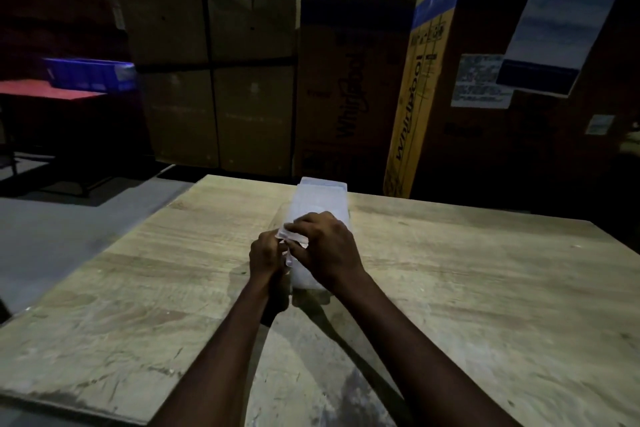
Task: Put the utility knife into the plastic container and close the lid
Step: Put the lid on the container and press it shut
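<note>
A translucent plastic container lies lengthwise on the wooden table, its lid on top. My left hand grips the near left corner of the container, fingers curled at the lid's edge. My right hand rests on top of the near end, thumb and fingers pinching the lid's clasp. The utility knife is not visible; the dim light and both hands hide the container's inside.
Tall cardboard appliance boxes stand close behind the table's far edge. At the far left a blue crate sits on a red table. Grey floor lies left of the table.
</note>
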### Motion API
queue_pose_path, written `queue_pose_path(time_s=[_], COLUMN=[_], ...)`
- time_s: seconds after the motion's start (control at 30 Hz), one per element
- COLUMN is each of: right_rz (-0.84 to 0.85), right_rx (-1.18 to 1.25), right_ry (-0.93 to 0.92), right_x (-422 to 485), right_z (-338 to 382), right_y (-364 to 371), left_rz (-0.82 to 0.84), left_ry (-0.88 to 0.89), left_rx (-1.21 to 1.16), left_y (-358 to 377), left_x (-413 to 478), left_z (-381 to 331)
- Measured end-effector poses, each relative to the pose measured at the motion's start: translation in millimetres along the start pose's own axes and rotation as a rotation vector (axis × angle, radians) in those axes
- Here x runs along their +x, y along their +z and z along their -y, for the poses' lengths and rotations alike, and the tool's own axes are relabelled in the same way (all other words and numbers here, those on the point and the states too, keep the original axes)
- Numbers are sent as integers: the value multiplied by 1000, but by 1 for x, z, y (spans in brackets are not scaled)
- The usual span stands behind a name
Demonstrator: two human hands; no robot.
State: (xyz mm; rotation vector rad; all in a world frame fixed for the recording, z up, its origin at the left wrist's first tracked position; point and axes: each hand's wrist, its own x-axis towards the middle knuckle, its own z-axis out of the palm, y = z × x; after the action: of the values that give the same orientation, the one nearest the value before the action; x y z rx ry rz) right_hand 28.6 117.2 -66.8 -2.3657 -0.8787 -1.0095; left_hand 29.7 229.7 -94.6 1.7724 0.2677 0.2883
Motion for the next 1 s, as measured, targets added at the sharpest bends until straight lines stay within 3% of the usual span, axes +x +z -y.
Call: queue_pose_path(time_s=[0.1,0.17,0.2,0.4,0.6,0.7,0.8,0.87,1.0], right_rz=[29,54,62,82,111,134,32,-62,101], right_rx=[5,21,45,105,109,111,151,70,43], right_ry=[6,13,20,26,-10,0,181,385,730], right_x=[-3,-7,-10,-17,-25,-30,-26,-21,-21], right_z=[3,2,1,-7,-2,-2,-10,-20,-44], right_y=[-2,-2,-2,-9,-13,-16,-22,-26,-30], left_rz=[4,-9,-19,64,59,78,60,30,33], left_ry=[-27,-9,82,207,307,218,-52,-132,-128], left_rx=[-105,61,116,263,238,102,-209,-316,-347], left_y=[-4,-7,-8,-10,-11,-8,-4,-2,-3], left_x=[8,19,17,2,3,2,4,6,5], left_z=[8,24,24,-2,2,-1,-6,-5,-6])
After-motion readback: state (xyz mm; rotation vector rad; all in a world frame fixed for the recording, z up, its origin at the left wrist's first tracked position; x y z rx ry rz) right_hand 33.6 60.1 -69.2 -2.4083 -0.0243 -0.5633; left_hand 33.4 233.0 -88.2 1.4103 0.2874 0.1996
